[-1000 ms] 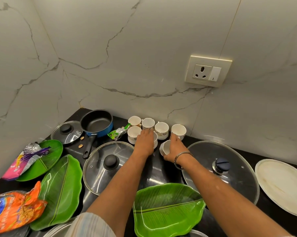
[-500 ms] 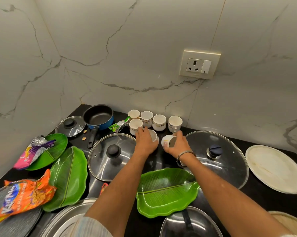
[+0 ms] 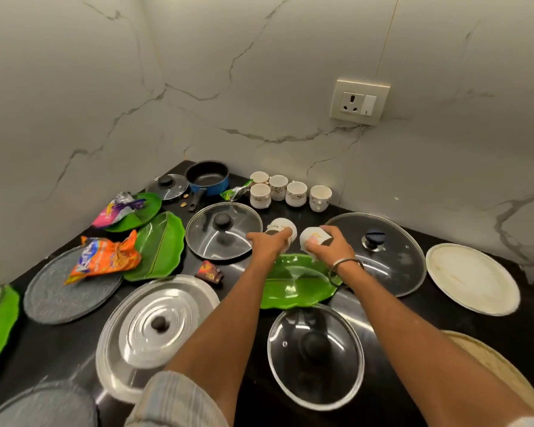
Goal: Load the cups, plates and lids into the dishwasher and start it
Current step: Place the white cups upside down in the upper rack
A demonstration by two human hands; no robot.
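Our left hand (image 3: 270,243) grips one white cup (image 3: 282,229) and our right hand (image 3: 329,246) grips another, the second cup (image 3: 313,238); both cups are tipped on their sides with their mouths turned toward each other. A second ago both hands were down among the cluster of cups by the wall, fingers closing on the nearest two. Now they have drawn back toward us and both cups are off the worktop (image 3: 524,322), carried above the far edge of the green leaf-shaped plate (image 3: 293,291). We judge this to mean the first two cups are picked up and on their way to the dishwasher, which is not in view.

Five more cups (image 3: 296,194) stand upright near the wall, well beyond our hands. Just left of the left hand lies a glass lid (image 3: 224,231), and just right of the right hand a larger glass lid (image 3: 379,254). Nearer us sit a steel lid (image 3: 155,331) and another glass lid (image 3: 315,355). A white plate (image 3: 472,278) lies far right, and green plates (image 3: 159,245) and a snack bag (image 3: 105,257) lie to the left. Nearly all of the loading is ahead of us.
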